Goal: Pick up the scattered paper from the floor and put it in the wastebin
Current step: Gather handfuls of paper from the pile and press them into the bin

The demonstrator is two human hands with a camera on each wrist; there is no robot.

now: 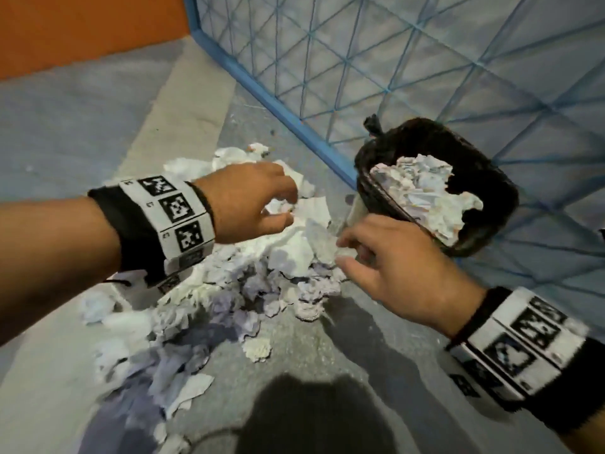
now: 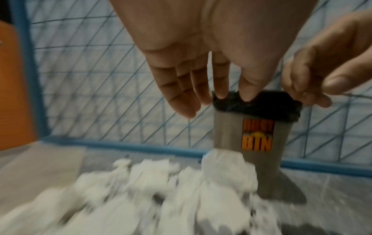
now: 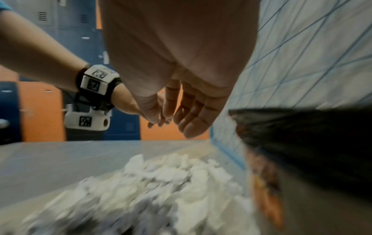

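A heap of crumpled white paper (image 1: 229, 280) lies on the grey floor, also seen as paper (image 2: 161, 190) and paper (image 3: 153, 190) in the blurred wrist views. The wastebin (image 1: 484, 204) with a black liner stands to the right against the blue fence; crumpled paper (image 1: 425, 194) fills part of it. The wastebin (image 2: 259, 139) is grey with an orange label. My left hand (image 1: 278, 204) hovers over the far part of the heap, fingers loose and empty. My right hand (image 1: 347, 253) hangs beside the bin above the heap's right edge, fingers straight, holding nothing.
A blue wire-mesh fence (image 1: 393, 60) runs behind the bin and the heap. An orange wall (image 1: 82, 31) stands at the far left. Orange and blue lockers (image 3: 40, 111) show behind my left arm. Bare grey floor (image 1: 376, 355) lies in front of the heap.
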